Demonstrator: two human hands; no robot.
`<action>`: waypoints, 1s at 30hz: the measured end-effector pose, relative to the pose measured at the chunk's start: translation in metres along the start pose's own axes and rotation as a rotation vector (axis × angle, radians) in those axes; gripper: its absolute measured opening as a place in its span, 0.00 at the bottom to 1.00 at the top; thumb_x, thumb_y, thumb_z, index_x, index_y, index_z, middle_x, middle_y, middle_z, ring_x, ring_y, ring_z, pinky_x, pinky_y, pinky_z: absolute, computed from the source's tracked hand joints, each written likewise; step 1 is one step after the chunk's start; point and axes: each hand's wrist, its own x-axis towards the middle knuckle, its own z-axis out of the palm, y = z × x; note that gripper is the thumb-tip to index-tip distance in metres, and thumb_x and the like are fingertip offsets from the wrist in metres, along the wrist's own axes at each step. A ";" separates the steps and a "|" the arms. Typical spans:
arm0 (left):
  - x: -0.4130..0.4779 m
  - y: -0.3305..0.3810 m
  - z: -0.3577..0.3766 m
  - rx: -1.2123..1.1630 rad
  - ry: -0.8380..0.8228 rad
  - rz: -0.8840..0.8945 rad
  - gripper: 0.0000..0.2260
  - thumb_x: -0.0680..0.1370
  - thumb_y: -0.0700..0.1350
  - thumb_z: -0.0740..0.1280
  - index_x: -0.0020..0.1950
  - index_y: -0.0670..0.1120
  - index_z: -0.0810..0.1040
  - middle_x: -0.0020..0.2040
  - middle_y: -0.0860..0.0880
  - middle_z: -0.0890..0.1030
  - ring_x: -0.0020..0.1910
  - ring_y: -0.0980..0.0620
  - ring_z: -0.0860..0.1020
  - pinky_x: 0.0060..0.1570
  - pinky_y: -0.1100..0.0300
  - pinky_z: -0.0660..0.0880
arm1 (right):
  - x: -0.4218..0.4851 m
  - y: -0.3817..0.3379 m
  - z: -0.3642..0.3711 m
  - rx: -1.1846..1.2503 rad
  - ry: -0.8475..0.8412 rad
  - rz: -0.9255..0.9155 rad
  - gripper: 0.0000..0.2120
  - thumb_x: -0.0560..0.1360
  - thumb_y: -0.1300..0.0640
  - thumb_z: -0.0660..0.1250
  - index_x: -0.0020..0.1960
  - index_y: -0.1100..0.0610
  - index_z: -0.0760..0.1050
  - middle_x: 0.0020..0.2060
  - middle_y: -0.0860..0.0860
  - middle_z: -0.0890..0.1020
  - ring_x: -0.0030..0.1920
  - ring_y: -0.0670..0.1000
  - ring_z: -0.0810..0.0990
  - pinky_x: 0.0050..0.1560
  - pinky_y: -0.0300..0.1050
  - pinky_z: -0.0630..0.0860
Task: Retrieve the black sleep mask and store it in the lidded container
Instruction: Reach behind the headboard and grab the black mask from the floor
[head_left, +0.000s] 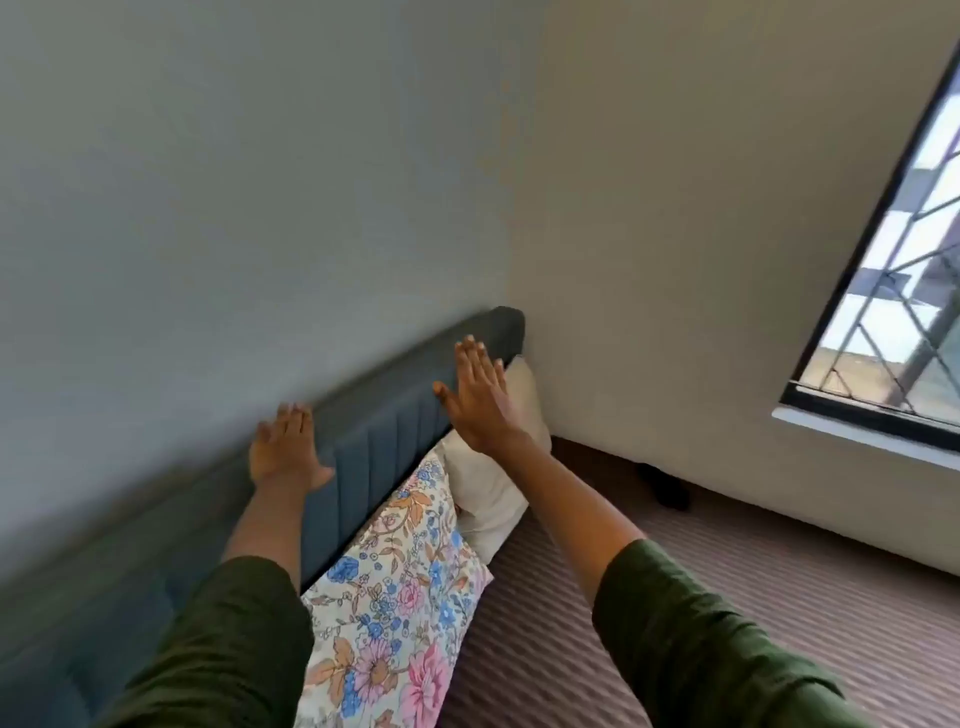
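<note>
We are holding our left hand and right hand out flat, fingers spread, grasping nothing, in front of the headboard at the bed's head edge. Below are lying a floral pillow and a cream pillow. Neither mask nor container is showing; searching blindly, we risk missing both.

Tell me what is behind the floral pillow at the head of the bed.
Behind the floral pillow stands the blue padded headboard, with a cream pillow beside it. No sleep mask or container shows; anything under the pillows is covered.
</note>
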 end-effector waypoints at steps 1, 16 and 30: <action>0.006 -0.003 0.009 -0.020 -0.033 -0.024 0.46 0.70 0.64 0.65 0.78 0.45 0.46 0.78 0.45 0.52 0.77 0.46 0.52 0.73 0.49 0.57 | 0.010 0.003 0.018 0.025 -0.049 -0.012 0.32 0.81 0.47 0.52 0.78 0.62 0.46 0.78 0.57 0.47 0.78 0.55 0.44 0.76 0.52 0.42; 0.028 -0.008 0.033 0.008 -0.039 -0.105 0.50 0.62 0.71 0.67 0.76 0.59 0.46 0.67 0.44 0.69 0.65 0.43 0.69 0.62 0.49 0.67 | 0.135 -0.030 0.163 -0.192 -0.644 -0.444 0.34 0.72 0.60 0.66 0.75 0.57 0.56 0.74 0.57 0.61 0.75 0.58 0.58 0.74 0.62 0.51; 0.026 -0.009 0.034 -0.060 0.029 -0.089 0.47 0.62 0.68 0.70 0.76 0.58 0.53 0.68 0.46 0.71 0.66 0.42 0.68 0.63 0.47 0.65 | 0.129 -0.024 0.172 -0.091 -0.583 -0.390 0.33 0.72 0.62 0.64 0.74 0.53 0.58 0.73 0.55 0.62 0.74 0.58 0.56 0.75 0.61 0.45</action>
